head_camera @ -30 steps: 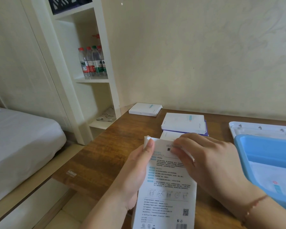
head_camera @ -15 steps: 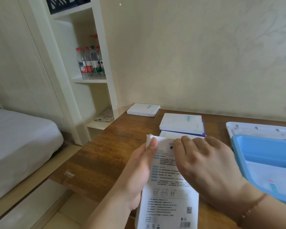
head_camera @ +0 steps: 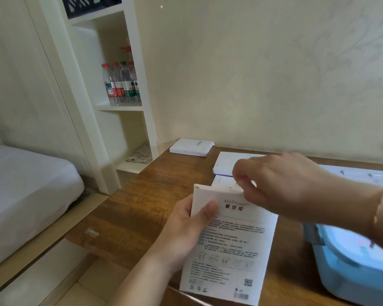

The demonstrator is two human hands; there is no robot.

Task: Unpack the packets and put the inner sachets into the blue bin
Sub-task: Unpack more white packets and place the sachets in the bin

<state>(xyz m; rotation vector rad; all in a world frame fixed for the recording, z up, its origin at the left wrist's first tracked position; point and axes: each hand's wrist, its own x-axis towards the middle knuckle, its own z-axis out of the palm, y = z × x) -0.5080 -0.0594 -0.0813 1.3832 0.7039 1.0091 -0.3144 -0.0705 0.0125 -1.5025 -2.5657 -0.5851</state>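
My left hand [head_camera: 186, 226] grips a white printed packet [head_camera: 232, 248] by its left edge, thumb across the printed back, above the wooden table [head_camera: 142, 208]. At the packet's open top, my right hand [head_camera: 281, 186] pinches the edge of a white inner sachet [head_camera: 227, 187] with a small red mark, which sticks out a little. The blue bin [head_camera: 349, 274] stands at the right, with a sachet lying inside. Two more white packets [head_camera: 228, 162] lie stacked behind my hands, and another packet [head_camera: 191, 147] sits at the table's far left corner.
A white tray [head_camera: 358, 173] lies behind the bin. A white shelf unit [head_camera: 111, 111] with several water bottles [head_camera: 121, 83] stands left of the table. A bed [head_camera: 20, 195] is at the far left. The wall runs close behind the table.
My right hand has lifted from the packet's top flap and now pinches a sachet edge drawn partly out of the opening. My left hand's thumb has slid lower on the packet.
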